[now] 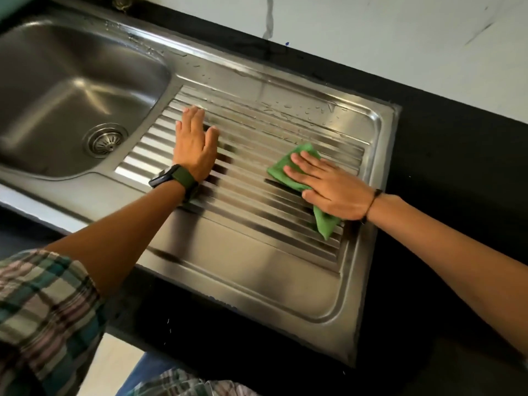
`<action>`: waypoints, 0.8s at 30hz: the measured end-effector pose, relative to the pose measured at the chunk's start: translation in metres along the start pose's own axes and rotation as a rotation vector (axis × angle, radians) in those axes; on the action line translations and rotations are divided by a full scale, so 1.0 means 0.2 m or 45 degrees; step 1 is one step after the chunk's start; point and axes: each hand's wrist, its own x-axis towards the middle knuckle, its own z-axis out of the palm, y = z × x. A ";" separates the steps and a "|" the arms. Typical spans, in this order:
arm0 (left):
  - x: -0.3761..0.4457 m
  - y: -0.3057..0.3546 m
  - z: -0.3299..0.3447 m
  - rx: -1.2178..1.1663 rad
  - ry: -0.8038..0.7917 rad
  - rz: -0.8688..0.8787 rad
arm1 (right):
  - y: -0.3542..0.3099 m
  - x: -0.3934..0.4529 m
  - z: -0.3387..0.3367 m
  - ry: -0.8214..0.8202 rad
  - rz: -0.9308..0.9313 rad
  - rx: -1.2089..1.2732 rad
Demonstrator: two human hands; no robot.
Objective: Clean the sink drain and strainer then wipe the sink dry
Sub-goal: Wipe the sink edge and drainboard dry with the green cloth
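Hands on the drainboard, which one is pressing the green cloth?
The right hand, flat on the green cloth. The left hand, with the watch on its wrist, rests on bare ribbed steel.

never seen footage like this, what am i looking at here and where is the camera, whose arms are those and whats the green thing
There is no machine here: a person is doing a chore with bare hands, and the single camera sits on their head, looking forward and down. That is why the two arms reach in from the bottom of the picture.

The metal surface is a steel sink set in a black counter. Its bowl, with the round drain strainer, is on the left; the ribbed part is the draining board, with water drops along its far edge.

The left hand, with a watch on its wrist, rests flat on the ribs. The right hand presses flat on a green cloth on the board, apparently wiping it dry.
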 end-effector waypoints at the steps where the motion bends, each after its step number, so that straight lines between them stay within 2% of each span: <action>1: 0.00 0.01 0.00 -0.031 0.026 -0.001 | 0.01 -0.02 0.01 -0.011 0.021 -0.002; 7: -0.01 0.02 0.01 -0.223 0.169 -0.057 | -0.03 0.08 0.03 0.065 0.031 0.051; 15: -0.02 0.03 0.01 -0.348 0.214 -0.111 | -0.24 0.57 -0.02 0.204 -0.100 -0.039; 19: 0.01 0.02 0.01 -0.345 0.243 -0.115 | -0.34 0.81 -0.05 0.218 -0.195 -0.070; 24: 0.03 -0.01 0.00 -0.202 0.303 -0.137 | -0.44 1.04 -0.13 0.163 -0.284 -0.235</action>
